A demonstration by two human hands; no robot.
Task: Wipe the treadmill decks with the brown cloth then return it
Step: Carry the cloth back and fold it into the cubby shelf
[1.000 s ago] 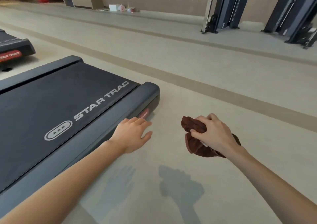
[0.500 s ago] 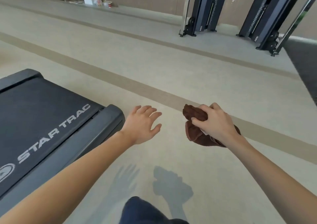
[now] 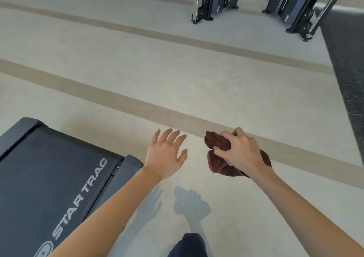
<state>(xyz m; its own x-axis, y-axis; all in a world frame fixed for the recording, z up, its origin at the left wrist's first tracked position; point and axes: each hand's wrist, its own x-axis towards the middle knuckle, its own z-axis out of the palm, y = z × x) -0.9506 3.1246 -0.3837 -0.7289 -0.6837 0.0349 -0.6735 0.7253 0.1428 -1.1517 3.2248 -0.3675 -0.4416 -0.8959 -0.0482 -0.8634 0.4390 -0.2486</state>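
The dark treadmill deck marked STAR TRAC fills the lower left, its rear end cap near the middle of the view. My left hand hovers over the floor just right of that end cap, fingers spread and holding nothing. My right hand grips the bunched brown cloth in the air above the floor, to the right of the left hand. Part of the cloth hangs under my palm.
Beige floor with darker stripes stretches ahead. Two dark weight-machine bases stand at the far top. A dark rubber mat runs along the right edge. My dark-clad knee shows at the bottom.
My view has swung right and away from the treadmill. My left hand has come off the deck's end cap and now hovers over the floor. The right hand keeps its hold on the cloth.
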